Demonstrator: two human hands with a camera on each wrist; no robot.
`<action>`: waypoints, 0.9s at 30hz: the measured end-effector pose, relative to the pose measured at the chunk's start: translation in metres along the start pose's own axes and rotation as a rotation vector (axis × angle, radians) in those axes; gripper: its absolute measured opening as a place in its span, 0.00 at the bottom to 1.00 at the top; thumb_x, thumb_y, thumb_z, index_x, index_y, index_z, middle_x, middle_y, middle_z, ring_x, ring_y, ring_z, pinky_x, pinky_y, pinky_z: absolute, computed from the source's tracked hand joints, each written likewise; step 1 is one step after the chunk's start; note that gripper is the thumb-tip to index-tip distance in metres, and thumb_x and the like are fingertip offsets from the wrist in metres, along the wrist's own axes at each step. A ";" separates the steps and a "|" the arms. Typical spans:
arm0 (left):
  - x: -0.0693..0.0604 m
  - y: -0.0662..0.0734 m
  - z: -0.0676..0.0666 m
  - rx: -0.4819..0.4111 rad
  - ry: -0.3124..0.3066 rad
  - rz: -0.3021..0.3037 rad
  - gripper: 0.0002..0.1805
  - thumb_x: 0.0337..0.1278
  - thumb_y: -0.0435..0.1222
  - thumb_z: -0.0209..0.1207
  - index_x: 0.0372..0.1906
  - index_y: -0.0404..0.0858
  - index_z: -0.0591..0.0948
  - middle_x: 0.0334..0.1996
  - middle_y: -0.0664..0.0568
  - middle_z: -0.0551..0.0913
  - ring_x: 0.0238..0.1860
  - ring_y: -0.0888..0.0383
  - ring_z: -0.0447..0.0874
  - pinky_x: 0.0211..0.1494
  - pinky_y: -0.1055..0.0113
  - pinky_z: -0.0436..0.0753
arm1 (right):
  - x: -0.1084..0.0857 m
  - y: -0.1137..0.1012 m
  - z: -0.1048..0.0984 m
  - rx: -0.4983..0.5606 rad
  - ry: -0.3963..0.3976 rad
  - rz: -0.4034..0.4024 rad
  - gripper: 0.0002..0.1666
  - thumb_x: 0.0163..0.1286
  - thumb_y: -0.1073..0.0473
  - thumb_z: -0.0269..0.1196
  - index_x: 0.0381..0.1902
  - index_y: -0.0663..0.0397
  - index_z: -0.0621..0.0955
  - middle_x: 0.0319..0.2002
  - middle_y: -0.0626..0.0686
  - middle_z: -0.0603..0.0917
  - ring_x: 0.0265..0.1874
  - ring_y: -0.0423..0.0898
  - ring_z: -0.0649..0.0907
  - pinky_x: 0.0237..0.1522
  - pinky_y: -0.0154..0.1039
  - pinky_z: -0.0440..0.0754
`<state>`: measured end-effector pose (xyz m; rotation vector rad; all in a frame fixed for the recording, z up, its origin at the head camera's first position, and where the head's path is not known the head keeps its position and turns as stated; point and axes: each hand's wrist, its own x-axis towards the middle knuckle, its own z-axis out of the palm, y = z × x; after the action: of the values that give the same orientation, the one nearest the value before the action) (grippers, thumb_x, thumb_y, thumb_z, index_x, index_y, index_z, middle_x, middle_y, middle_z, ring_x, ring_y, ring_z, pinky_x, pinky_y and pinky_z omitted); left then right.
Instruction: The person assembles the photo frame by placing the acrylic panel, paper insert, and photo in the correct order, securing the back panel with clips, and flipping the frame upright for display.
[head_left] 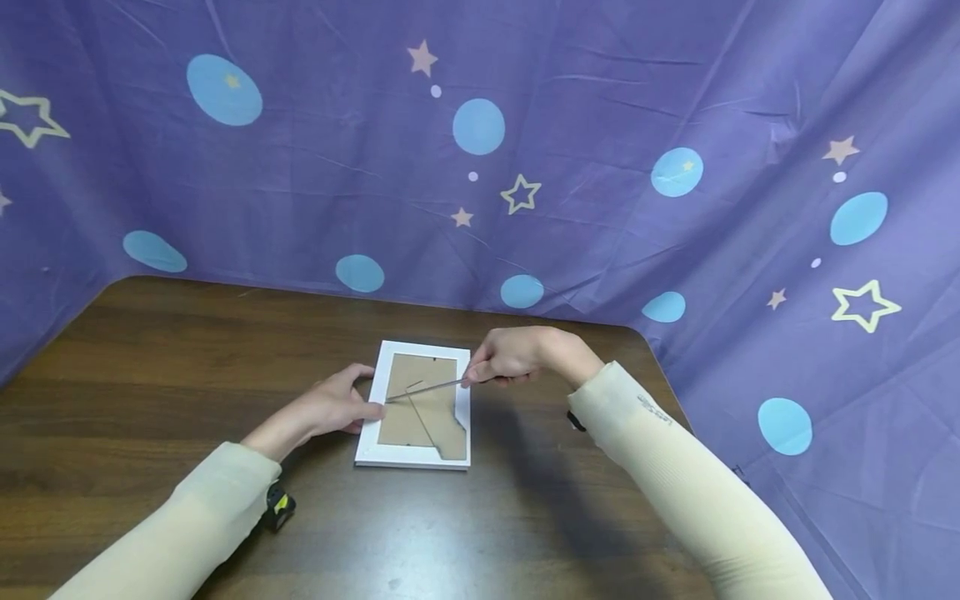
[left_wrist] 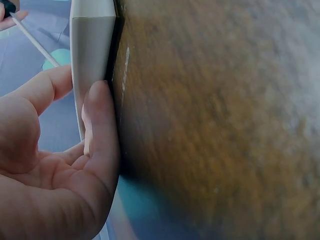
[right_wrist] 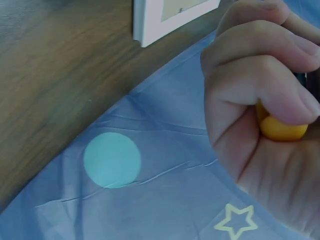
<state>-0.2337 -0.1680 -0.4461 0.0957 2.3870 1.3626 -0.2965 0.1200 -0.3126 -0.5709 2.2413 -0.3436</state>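
Note:
A white picture frame lies on the table with its brown backing board facing up. My left hand grips the frame's left edge; in the left wrist view the thumb and fingers meet its white side. In my right hand, above the frame's right side, is a screwdriver. Its thin metal shaft slants left across the backing, with the tip near the left inner edge; contact there is unclear. The yellow handle end shows inside the curled fingers in the right wrist view.
The brown wooden table reaches back to a purple curtain with stars and blue dots. The curtain also hangs along the left and right sides. Dark straps or devices sit at both wrists.

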 end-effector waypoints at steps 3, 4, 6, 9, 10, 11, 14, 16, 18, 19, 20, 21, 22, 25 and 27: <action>0.001 0.000 0.000 0.001 0.000 -0.006 0.48 0.64 0.37 0.71 0.81 0.28 0.57 0.34 0.42 0.81 0.33 0.52 0.82 0.41 0.61 0.89 | 0.002 0.011 0.004 0.043 -0.001 -0.015 0.18 0.84 0.51 0.58 0.60 0.49 0.88 0.17 0.46 0.71 0.13 0.37 0.63 0.15 0.32 0.61; 0.001 0.000 0.000 -0.002 -0.002 -0.006 0.48 0.65 0.37 0.71 0.81 0.28 0.57 0.35 0.41 0.81 0.34 0.52 0.82 0.41 0.61 0.89 | 0.002 0.014 0.006 0.047 -0.003 -0.023 0.18 0.84 0.51 0.58 0.61 0.49 0.88 0.17 0.46 0.71 0.13 0.37 0.63 0.15 0.32 0.62; 0.001 0.000 0.000 -0.012 -0.007 -0.002 0.48 0.65 0.36 0.71 0.81 0.28 0.57 0.35 0.41 0.81 0.34 0.52 0.82 0.41 0.61 0.90 | 0.003 0.021 0.008 0.059 -0.008 -0.041 0.19 0.85 0.51 0.57 0.62 0.49 0.87 0.18 0.46 0.71 0.12 0.36 0.64 0.15 0.31 0.62; 0.000 0.000 0.000 -0.020 -0.009 0.006 0.48 0.64 0.36 0.71 0.80 0.27 0.57 0.34 0.41 0.81 0.33 0.52 0.82 0.41 0.60 0.90 | 0.006 0.031 0.013 0.078 -0.020 -0.062 0.19 0.85 0.50 0.57 0.64 0.48 0.87 0.17 0.46 0.71 0.12 0.36 0.64 0.15 0.31 0.62; 0.001 -0.001 0.000 -0.020 -0.007 0.006 0.48 0.64 0.36 0.71 0.80 0.27 0.57 0.34 0.41 0.80 0.33 0.52 0.82 0.41 0.61 0.90 | 0.007 0.034 0.014 0.088 -0.024 -0.068 0.19 0.85 0.50 0.56 0.64 0.47 0.87 0.17 0.46 0.71 0.12 0.36 0.63 0.15 0.31 0.62; 0.001 -0.001 0.000 -0.019 -0.009 0.010 0.48 0.64 0.36 0.71 0.80 0.27 0.57 0.33 0.41 0.80 0.33 0.52 0.82 0.40 0.61 0.89 | 0.008 0.036 0.016 0.099 -0.028 -0.072 0.19 0.85 0.50 0.56 0.64 0.47 0.87 0.17 0.46 0.71 0.12 0.37 0.63 0.15 0.32 0.61; 0.002 -0.002 0.000 -0.026 -0.012 0.005 0.48 0.64 0.36 0.71 0.80 0.28 0.57 0.33 0.42 0.80 0.32 0.53 0.82 0.40 0.62 0.89 | 0.010 0.042 0.020 0.132 -0.030 -0.078 0.20 0.86 0.50 0.55 0.63 0.47 0.87 0.17 0.46 0.70 0.12 0.37 0.63 0.15 0.33 0.61; 0.004 -0.003 0.000 -0.027 -0.015 0.005 0.48 0.64 0.36 0.71 0.80 0.27 0.57 0.33 0.42 0.80 0.32 0.53 0.82 0.40 0.63 0.89 | 0.011 0.044 0.023 0.151 -0.025 -0.076 0.19 0.86 0.50 0.55 0.62 0.45 0.88 0.17 0.46 0.70 0.13 0.37 0.63 0.16 0.34 0.61; 0.004 -0.003 0.000 -0.028 -0.018 0.009 0.48 0.64 0.35 0.70 0.80 0.27 0.56 0.33 0.42 0.80 0.32 0.53 0.82 0.40 0.62 0.89 | 0.012 0.047 0.025 0.176 -0.025 -0.068 0.19 0.86 0.49 0.55 0.61 0.44 0.88 0.18 0.47 0.70 0.13 0.38 0.64 0.16 0.35 0.60; 0.003 -0.004 0.000 -0.024 -0.017 0.007 0.48 0.64 0.36 0.70 0.80 0.27 0.56 0.33 0.42 0.80 0.32 0.53 0.82 0.40 0.62 0.89 | 0.013 0.049 0.026 0.188 -0.027 -0.065 0.19 0.86 0.49 0.55 0.61 0.44 0.88 0.18 0.47 0.70 0.13 0.38 0.64 0.16 0.34 0.60; 0.003 -0.004 -0.001 -0.023 -0.015 0.004 0.48 0.64 0.36 0.71 0.80 0.27 0.57 0.33 0.42 0.81 0.32 0.53 0.82 0.40 0.62 0.89 | 0.014 0.050 0.027 0.196 -0.030 -0.061 0.18 0.86 0.49 0.55 0.61 0.43 0.88 0.19 0.48 0.70 0.13 0.38 0.64 0.16 0.34 0.60; 0.002 -0.003 -0.001 -0.021 -0.013 0.009 0.48 0.64 0.36 0.70 0.80 0.26 0.57 0.33 0.42 0.81 0.32 0.53 0.82 0.40 0.62 0.89 | 0.015 0.052 0.029 0.206 -0.032 -0.058 0.18 0.86 0.49 0.55 0.61 0.43 0.88 0.19 0.48 0.70 0.13 0.38 0.64 0.16 0.34 0.60; 0.002 -0.003 -0.001 -0.018 -0.015 0.013 0.48 0.65 0.36 0.70 0.80 0.26 0.56 0.33 0.41 0.81 0.32 0.52 0.82 0.40 0.62 0.89 | 0.016 0.054 0.030 0.218 -0.035 -0.054 0.18 0.86 0.48 0.55 0.61 0.43 0.88 0.19 0.48 0.70 0.13 0.38 0.64 0.15 0.34 0.60; 0.000 -0.001 -0.001 -0.022 -0.013 0.011 0.47 0.65 0.36 0.70 0.80 0.27 0.57 0.33 0.42 0.81 0.33 0.52 0.82 0.41 0.61 0.89 | 0.018 0.060 0.036 0.244 -0.040 -0.047 0.19 0.86 0.47 0.55 0.61 0.43 0.87 0.20 0.47 0.70 0.14 0.39 0.64 0.15 0.34 0.60; 0.000 -0.001 0.000 -0.024 -0.015 0.015 0.48 0.65 0.36 0.71 0.80 0.27 0.57 0.33 0.41 0.81 0.33 0.52 0.82 0.42 0.60 0.89 | 0.020 0.064 0.039 0.262 -0.038 -0.038 0.19 0.85 0.46 0.55 0.60 0.41 0.87 0.20 0.47 0.70 0.14 0.39 0.64 0.16 0.35 0.60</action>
<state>-0.2341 -0.1686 -0.4470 0.1171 2.3619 1.3918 -0.2972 0.1630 -0.3775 -0.4762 2.1073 -0.6291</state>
